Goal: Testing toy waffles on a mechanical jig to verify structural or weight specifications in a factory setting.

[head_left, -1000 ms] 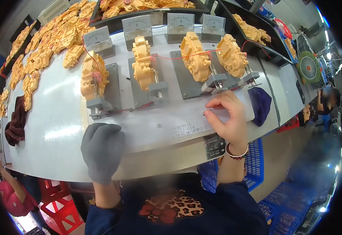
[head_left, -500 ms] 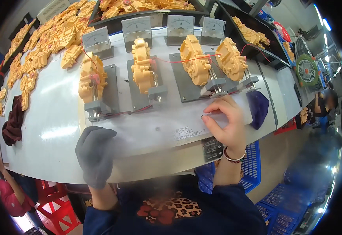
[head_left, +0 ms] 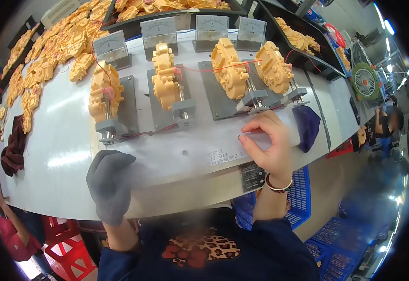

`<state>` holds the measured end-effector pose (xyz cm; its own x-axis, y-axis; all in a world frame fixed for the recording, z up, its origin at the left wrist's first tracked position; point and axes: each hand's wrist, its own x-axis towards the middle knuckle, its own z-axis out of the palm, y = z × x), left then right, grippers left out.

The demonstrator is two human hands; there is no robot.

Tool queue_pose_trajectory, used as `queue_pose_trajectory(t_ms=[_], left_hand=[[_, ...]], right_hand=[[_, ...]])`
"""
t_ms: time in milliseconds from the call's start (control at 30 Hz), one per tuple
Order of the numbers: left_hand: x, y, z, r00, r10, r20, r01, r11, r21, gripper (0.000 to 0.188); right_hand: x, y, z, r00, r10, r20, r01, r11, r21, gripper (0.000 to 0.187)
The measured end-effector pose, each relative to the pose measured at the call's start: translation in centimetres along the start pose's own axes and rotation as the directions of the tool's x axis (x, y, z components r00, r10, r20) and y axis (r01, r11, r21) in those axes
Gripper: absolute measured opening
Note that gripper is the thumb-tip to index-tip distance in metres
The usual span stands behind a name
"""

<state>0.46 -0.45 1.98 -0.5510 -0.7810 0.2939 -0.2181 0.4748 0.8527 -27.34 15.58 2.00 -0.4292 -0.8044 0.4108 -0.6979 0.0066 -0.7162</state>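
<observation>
My left hand [head_left: 109,187], in a grey glove, lies at the table's near edge, its fingers curled together and nothing showing in them. My bare right hand [head_left: 271,147] hovers by the third test fixture, thumb and forefinger curved with a gap between them; nothing shows there. Yellow plastic gear housings sit on grey fixtures with metal rods: one at the left [head_left: 105,93], a second [head_left: 165,79], a third [head_left: 231,75] and a fourth at the right [head_left: 273,68]. Red wires run from them. Needle-dial meters, such as the left one [head_left: 111,47], stand behind.
Loose yellow housings [head_left: 40,68] are heaped at the far left. Black bins [head_left: 303,58] hold more at the back. A purple cloth [head_left: 306,127] lies beside my right hand, a brown cloth [head_left: 14,147] at the left. A blue crate [head_left: 299,196] stands below the table edge; a green fan [head_left: 366,83] is at right.
The whole view has shifted slightly, so things appear a little further left. Both hands keep nearly the same pose and place; the housings stay on their fixtures.
</observation>
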Motion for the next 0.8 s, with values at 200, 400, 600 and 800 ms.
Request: queue_pose_trajectory(t_ms=[200,400,600,800], left_hand=[[0.07,-0.17,-0.05,0.999,0.033,0.005,-0.033,0.999,-0.006,0.026],[0.09,-0.11,-0.05,0.999,0.041,0.004,-0.041,0.999,0.025,0.026],[-0.04,0.09,-0.06,0.999,-0.033,0.004,0.033,0.999,-0.017,0.026],[-0.04,-0.24,-0.03,1.0,-0.001,0.001,0.001,1.0,-0.015,0.026]], right_hand=[[0.06,-0.03,-0.05,1.0,0.006,0.001,-0.006,1.0,0.026,0.014],[0.0,0.04,-0.03,1.0,-0.012,-0.013,0.012,1.0,0.016,0.014],[0.01,0.02,0.05,1.0,0.0,-0.022,0.001,0.999,0.038,0.014],[0.0,0.09,-0.08,1.0,0.006,-0.007,-0.006,1.0,0.016,0.014]])
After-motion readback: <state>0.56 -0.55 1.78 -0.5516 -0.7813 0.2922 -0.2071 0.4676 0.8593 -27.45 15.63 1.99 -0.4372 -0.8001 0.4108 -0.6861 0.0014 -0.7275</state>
